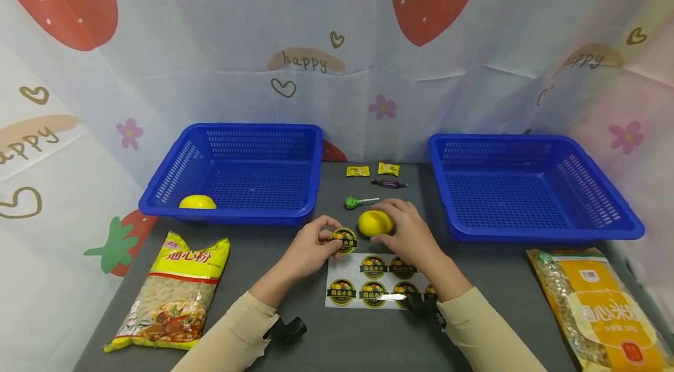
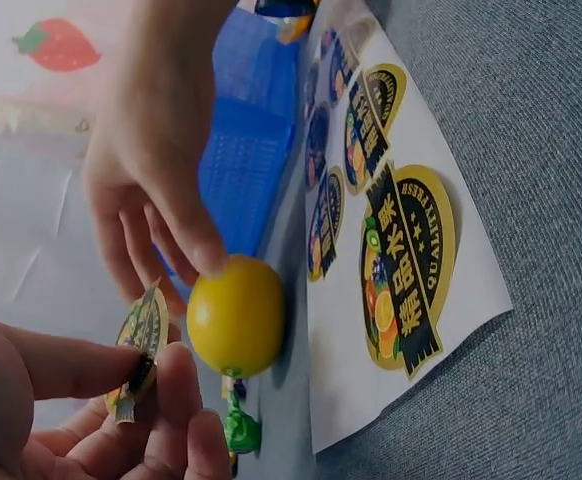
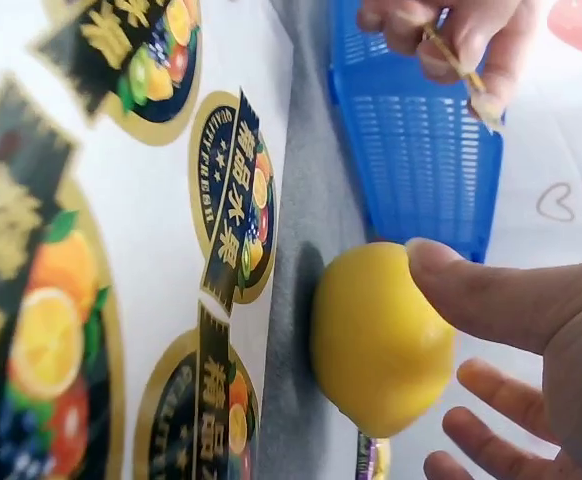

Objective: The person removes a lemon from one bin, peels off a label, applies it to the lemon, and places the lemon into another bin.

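My left hand (image 1: 308,248) pinches a round black-and-gold fruit sticker (image 1: 344,241) between thumb and fingers, raised above the grey table. To its right, my right hand (image 1: 408,234) is at a yellow lemon (image 1: 375,223) on the table. In the right wrist view the thumb (image 3: 461,290) meets the lemon's edge, while the other fingers are spread loosely beside it. A white sticker sheet (image 1: 342,267) lies in front of both hands, bearing several more such labels, with a bare patch at its upper left. The right forearm hides part of the sheet.
Blue baskets stand at the back left (image 1: 263,214) and back right (image 1: 542,231); the left one holds another lemon (image 1: 198,202). Behind the hands lie a green lollipop (image 1: 351,202) and small wrapped candies (image 1: 388,169). Food bags lie at left (image 1: 174,296) and right (image 1: 600,307).
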The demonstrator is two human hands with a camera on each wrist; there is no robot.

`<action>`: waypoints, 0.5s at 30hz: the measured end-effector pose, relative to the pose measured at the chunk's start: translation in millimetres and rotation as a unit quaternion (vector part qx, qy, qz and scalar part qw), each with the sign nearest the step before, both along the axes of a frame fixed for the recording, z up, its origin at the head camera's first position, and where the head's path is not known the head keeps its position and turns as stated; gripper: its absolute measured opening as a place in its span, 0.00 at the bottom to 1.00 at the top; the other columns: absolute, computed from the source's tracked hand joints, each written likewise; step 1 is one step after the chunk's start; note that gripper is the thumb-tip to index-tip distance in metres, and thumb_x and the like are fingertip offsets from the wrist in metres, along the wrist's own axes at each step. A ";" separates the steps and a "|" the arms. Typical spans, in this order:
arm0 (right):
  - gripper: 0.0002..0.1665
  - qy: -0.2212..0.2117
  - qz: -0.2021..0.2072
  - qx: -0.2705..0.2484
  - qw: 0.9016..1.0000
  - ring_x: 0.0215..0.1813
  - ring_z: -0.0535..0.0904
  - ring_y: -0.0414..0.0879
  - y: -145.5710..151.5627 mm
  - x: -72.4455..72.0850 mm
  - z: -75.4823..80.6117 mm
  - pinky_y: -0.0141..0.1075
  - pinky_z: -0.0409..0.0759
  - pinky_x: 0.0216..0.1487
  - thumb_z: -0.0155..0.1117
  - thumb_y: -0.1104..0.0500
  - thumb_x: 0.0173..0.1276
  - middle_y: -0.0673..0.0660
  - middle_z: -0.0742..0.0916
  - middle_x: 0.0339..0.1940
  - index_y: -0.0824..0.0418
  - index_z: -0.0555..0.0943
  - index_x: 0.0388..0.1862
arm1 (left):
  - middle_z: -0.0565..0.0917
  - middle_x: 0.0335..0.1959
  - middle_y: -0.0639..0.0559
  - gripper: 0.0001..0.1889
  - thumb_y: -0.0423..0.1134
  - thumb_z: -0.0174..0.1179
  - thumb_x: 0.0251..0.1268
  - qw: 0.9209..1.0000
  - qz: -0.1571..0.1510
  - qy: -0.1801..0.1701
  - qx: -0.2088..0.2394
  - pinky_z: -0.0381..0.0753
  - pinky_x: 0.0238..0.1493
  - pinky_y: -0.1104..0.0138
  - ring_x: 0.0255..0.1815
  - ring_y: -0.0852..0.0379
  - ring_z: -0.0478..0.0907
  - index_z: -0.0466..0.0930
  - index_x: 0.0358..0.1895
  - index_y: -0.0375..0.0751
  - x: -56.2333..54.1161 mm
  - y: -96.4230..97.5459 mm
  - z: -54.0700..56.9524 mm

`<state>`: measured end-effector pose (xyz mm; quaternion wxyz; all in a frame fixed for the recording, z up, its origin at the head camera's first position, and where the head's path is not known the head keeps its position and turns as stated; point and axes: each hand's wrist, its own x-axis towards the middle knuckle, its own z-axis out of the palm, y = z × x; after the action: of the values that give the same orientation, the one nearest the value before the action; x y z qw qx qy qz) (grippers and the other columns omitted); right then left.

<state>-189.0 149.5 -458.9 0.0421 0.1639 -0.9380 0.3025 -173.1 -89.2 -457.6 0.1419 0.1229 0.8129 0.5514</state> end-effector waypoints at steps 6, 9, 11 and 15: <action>0.38 -0.040 0.002 0.017 0.999 0.70 0.68 0.60 -8.2 -12.1 -6.4 0.60 0.74 0.65 0.82 0.56 0.55 0.59 0.79 0.66 0.53 0.80 0.66 | 0.87 0.31 0.39 0.13 0.29 0.60 0.69 1.000 0.007 0.000 0.008 0.78 0.36 0.65 0.35 0.40 0.82 0.75 0.54 0.39 -0.6 1.9 0.5; 0.37 -0.059 0.001 0.034 0.998 0.69 0.70 0.60 -10.2 -14.7 -7.6 0.60 0.74 0.65 0.81 0.57 0.57 0.60 0.79 0.66 0.52 0.79 0.67 | 0.87 0.31 0.44 0.13 0.29 0.61 0.68 1.000 0.014 0.002 0.010 0.79 0.36 0.65 0.34 0.45 0.82 0.76 0.54 0.39 -1.5 3.1 0.2; 0.36 -0.069 -0.004 0.034 0.997 0.66 0.72 0.60 -9.7 -14.6 -7.3 0.59 0.75 0.64 0.80 0.57 0.59 0.60 0.80 0.66 0.52 0.79 0.67 | 0.88 0.32 0.46 0.13 0.30 0.62 0.68 1.000 0.017 0.001 0.012 0.79 0.35 0.66 0.34 0.46 0.82 0.77 0.54 0.39 -1.8 4.0 0.4; 0.36 -0.093 -0.014 -0.030 0.995 0.60 0.79 0.58 -5.8 -11.2 -3.3 0.54 0.80 0.58 0.77 0.54 0.62 0.61 0.82 0.63 0.56 0.77 0.69 | 0.89 0.35 0.46 0.13 0.30 0.62 0.68 1.000 0.018 0.002 0.018 0.78 0.33 0.66 0.35 0.44 0.82 0.78 0.54 0.39 -2.7 5.5 0.0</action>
<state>-200.2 143.7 -462.2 -0.0361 0.1211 -0.9303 0.3443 -175.8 -83.8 -457.6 0.1281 0.1121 0.8053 0.5679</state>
